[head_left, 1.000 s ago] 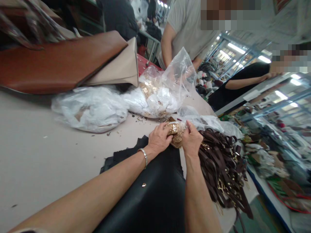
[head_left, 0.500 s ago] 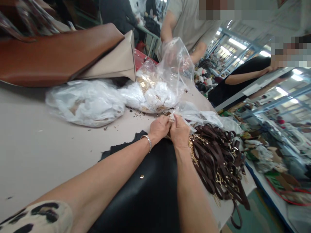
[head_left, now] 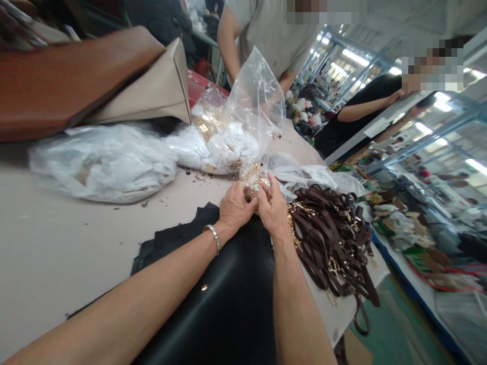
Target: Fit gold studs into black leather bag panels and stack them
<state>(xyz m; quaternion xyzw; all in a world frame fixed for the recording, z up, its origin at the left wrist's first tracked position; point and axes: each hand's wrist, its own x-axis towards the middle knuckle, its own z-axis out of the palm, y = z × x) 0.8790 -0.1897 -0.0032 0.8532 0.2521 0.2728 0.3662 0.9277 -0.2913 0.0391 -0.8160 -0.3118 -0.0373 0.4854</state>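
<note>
Both hands meet at a small clear plastic bag [head_left: 254, 171] of tiny gold metal parts. My left hand [head_left: 236, 207] is closed on the near left side of the bag, thumb pointing inward. My right hand [head_left: 272, 207] grips the bag from the right with bent fingers; the fingertips are partly hidden. Under my forearms lies black leather sheeting [head_left: 236, 304], with one gold metal piece [head_left: 204, 287] on its surface. To the right of my right hand is a heap of dark brown straps [head_left: 331, 243] with gold clasps.
Bulky plastic bags [head_left: 110, 162] lie on the table [head_left: 76, 238] at left, beside a brown and beige handbag [head_left: 114, 81]. A larger clear bag [head_left: 254, 101] with gold hardware stands behind my hands. A person in a grey shirt [head_left: 274, 40] is across the table.
My hands have moved slightly apart, and gold parts in the small bag now show between them. The view has shifted, so the surroundings sit further left.
</note>
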